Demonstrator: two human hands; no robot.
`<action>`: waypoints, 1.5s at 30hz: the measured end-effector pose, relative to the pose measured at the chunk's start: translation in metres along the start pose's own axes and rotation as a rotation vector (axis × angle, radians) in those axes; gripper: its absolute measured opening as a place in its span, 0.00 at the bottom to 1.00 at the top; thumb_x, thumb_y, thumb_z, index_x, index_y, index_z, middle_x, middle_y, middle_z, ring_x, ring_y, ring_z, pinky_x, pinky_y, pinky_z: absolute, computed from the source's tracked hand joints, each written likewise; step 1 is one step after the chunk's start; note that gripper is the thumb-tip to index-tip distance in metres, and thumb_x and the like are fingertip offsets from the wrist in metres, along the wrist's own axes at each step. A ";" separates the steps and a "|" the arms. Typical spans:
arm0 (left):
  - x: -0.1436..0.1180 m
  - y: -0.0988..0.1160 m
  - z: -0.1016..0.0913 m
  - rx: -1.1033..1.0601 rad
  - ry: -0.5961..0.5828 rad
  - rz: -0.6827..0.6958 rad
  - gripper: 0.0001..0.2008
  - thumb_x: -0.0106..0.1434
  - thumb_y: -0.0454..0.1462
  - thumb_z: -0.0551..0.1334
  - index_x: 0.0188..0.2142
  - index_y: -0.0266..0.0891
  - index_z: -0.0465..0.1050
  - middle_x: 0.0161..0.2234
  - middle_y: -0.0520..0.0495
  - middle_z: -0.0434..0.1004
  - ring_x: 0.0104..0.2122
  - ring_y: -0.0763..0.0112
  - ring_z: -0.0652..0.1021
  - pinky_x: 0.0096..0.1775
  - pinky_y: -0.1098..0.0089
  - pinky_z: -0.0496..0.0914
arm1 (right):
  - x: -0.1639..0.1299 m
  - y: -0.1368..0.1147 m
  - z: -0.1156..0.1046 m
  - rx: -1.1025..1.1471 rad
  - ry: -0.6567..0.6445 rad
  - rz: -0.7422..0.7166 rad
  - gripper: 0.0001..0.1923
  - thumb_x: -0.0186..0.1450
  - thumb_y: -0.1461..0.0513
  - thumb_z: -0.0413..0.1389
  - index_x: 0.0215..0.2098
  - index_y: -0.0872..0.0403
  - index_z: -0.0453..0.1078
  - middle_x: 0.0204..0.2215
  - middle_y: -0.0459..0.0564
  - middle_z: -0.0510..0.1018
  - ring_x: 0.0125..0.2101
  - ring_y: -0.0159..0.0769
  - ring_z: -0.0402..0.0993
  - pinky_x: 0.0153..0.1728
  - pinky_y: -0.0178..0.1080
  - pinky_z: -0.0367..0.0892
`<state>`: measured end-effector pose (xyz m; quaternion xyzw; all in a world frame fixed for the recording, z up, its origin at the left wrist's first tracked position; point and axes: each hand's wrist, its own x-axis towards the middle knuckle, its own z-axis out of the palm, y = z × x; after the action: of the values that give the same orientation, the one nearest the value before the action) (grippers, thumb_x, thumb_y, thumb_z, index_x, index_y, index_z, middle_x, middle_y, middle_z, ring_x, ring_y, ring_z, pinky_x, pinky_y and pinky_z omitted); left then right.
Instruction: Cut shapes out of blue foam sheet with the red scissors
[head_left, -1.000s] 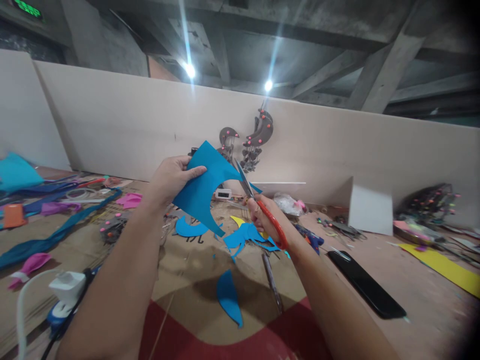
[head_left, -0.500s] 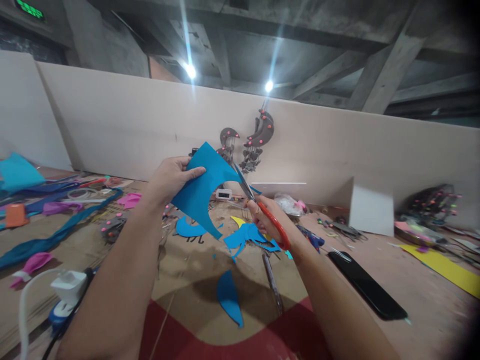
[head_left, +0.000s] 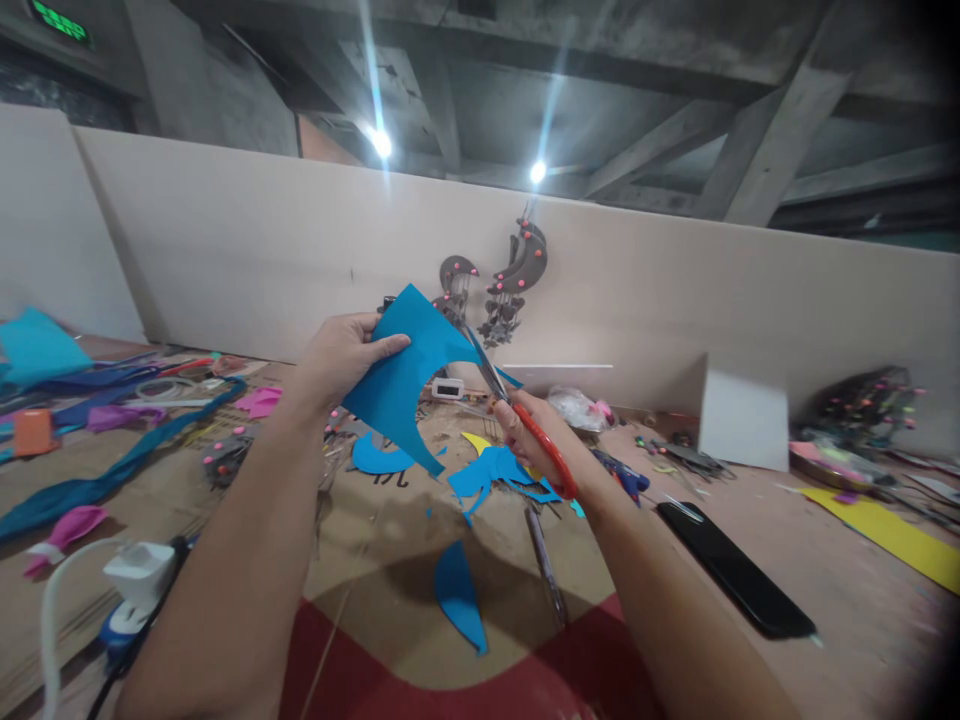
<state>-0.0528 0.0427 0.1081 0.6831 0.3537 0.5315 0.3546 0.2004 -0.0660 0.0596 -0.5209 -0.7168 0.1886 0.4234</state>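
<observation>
Pinching the upper left edge of a blue sheet (head_left: 409,375) between thumb and fingers, the left hand (head_left: 341,352) holds it up in the air above the worktop (head_left: 390,540), tilted so that its face is toward the camera and its right edge is offered to the blades. The right hand (head_left: 536,435) is clenched through the red handles of a pair of scissors (head_left: 517,410), whose blades point up and to the left and meet the sheet at its right edge, where a thin sliver of blue sticks out just beyond them; holding the sheet clear of the surface likely gives the blades room to follow the curved outline already cut along its lower side. Below the hands, blue offcuts (head_left: 491,475) lie scattered on the cardboard, and a larger crescent-shaped blue piece (head_left: 457,595) rests nearer, toward the red mat. A black phone (head_left: 735,570) lies flat to the right, well apart from the cutting. To the near left sits a white plug (head_left: 139,572) with its cable, and farther left lie long blue strips (head_left: 112,470) and pink scraps. A yellow sheet (head_left: 885,530) lies at the far right.
</observation>
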 end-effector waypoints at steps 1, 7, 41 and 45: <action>0.000 0.000 0.000 -0.001 0.001 0.004 0.24 0.45 0.54 0.75 0.36 0.40 0.83 0.31 0.44 0.84 0.28 0.61 0.79 0.28 0.67 0.72 | 0.000 -0.001 0.001 0.008 0.007 -0.004 0.27 0.69 0.39 0.50 0.38 0.54 0.69 0.22 0.43 0.66 0.21 0.31 0.61 0.22 0.34 0.60; -0.001 0.000 0.004 -0.001 -0.013 0.020 0.25 0.46 0.54 0.75 0.37 0.39 0.83 0.31 0.44 0.84 0.28 0.62 0.78 0.28 0.67 0.72 | 0.000 -0.004 0.002 0.027 0.019 -0.025 0.29 0.69 0.37 0.48 0.32 0.52 0.66 0.20 0.43 0.64 0.21 0.32 0.60 0.23 0.35 0.61; 0.003 -0.008 0.005 -0.035 -0.055 -0.012 0.23 0.47 0.53 0.75 0.36 0.40 0.82 0.32 0.44 0.84 0.28 0.60 0.79 0.29 0.66 0.73 | -0.002 -0.002 0.009 0.311 0.058 0.119 0.27 0.65 0.37 0.55 0.36 0.53 0.66 0.21 0.40 0.65 0.16 0.26 0.57 0.14 0.30 0.55; -0.001 -0.004 0.009 -0.035 -0.084 -0.030 0.23 0.47 0.52 0.75 0.36 0.40 0.83 0.33 0.43 0.84 0.29 0.59 0.80 0.28 0.67 0.73 | 0.004 -0.003 0.009 0.637 0.195 0.137 0.26 0.62 0.39 0.60 0.40 0.52 0.65 0.22 0.37 0.64 0.15 0.24 0.56 0.14 0.29 0.56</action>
<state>-0.0450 0.0431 0.1025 0.6931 0.3394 0.5031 0.3889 0.1913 -0.0619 0.0582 -0.4250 -0.5413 0.3803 0.6179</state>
